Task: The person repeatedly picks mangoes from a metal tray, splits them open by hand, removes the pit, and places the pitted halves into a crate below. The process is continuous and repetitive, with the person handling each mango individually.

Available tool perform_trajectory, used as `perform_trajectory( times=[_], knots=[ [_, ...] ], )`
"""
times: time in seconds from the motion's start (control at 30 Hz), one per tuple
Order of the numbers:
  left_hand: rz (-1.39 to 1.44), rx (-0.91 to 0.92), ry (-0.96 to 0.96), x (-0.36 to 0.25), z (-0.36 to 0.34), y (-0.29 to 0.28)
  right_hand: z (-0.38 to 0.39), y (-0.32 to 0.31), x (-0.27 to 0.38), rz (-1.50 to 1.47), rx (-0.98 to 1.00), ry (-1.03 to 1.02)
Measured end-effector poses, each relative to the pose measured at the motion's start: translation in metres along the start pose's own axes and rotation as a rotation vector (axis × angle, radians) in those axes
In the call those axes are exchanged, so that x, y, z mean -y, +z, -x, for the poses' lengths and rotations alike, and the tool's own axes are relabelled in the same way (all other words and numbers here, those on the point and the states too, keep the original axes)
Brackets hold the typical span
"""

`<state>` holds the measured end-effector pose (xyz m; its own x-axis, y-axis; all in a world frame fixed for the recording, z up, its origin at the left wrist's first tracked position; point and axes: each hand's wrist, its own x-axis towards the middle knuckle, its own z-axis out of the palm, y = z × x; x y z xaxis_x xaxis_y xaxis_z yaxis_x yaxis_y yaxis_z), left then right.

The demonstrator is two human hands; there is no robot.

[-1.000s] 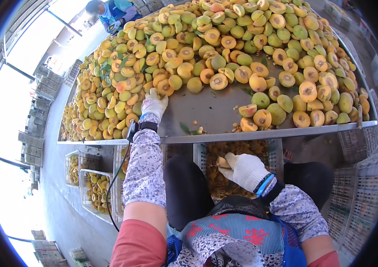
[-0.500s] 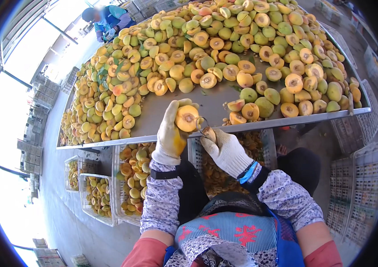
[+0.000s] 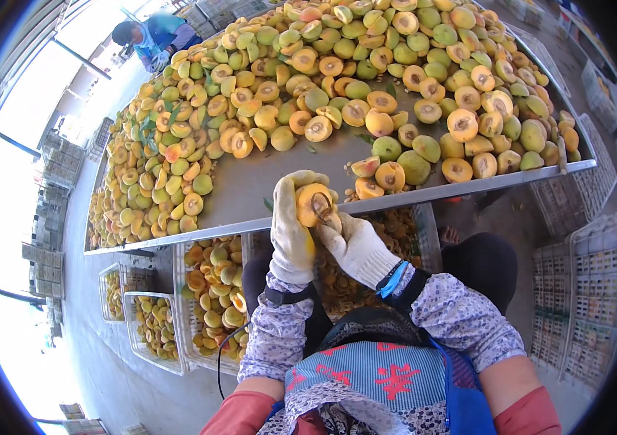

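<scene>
My left hand (image 3: 291, 235), in a pale glove with a yellow stain, is closed around a peach half (image 3: 310, 197) at the near edge of the metal table. The cut orange face is turned toward my right hand (image 3: 361, 250), which wears a white knitted glove. That hand grips a small pitting tool (image 3: 323, 206) with a metal loop. The loop lies against the middle of the cut face, over the brown pit area. Fingers hide most of the tool's handle.
Halved peaches (image 3: 366, 58) are heaped across the table (image 3: 250, 177), with a raised metal rim toward me. Below stand crates of halves (image 3: 214, 290) and, between my knees, a crate of small brownish pieces (image 3: 344, 293). Stacked crates (image 3: 587, 290) are right; a person (image 3: 152, 36) works at far left.
My two hands have come together. The tool's loop has moved from the peach half's right edge onto its pit area. The whole view has shifted slightly.
</scene>
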<state>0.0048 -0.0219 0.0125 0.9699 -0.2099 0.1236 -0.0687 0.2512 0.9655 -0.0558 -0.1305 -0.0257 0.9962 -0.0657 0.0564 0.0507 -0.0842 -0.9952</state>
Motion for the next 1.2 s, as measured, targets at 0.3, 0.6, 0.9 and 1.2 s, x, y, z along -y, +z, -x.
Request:
perform_trajectory(
  times=[0.3,0.6,0.9,1.2],
  knots=[
    [-0.204,0.057,0.121,-0.001,0.002,-0.001,0.006,0.01,-0.007,-0.281,0.135,0.234],
    [0.123,-0.005,-0.365,-0.01,-0.016,0.0,0.009,0.003,-0.022,-0.106,0.082,0.008],
    [-0.017,0.004,-0.299,-0.004,-0.013,0.0,0.016,-0.026,0.028,-0.487,0.499,0.652],
    [0.052,0.114,-0.294,-0.002,-0.006,0.006,0.02,-0.037,0.036,-0.652,0.612,0.763]
  ],
)
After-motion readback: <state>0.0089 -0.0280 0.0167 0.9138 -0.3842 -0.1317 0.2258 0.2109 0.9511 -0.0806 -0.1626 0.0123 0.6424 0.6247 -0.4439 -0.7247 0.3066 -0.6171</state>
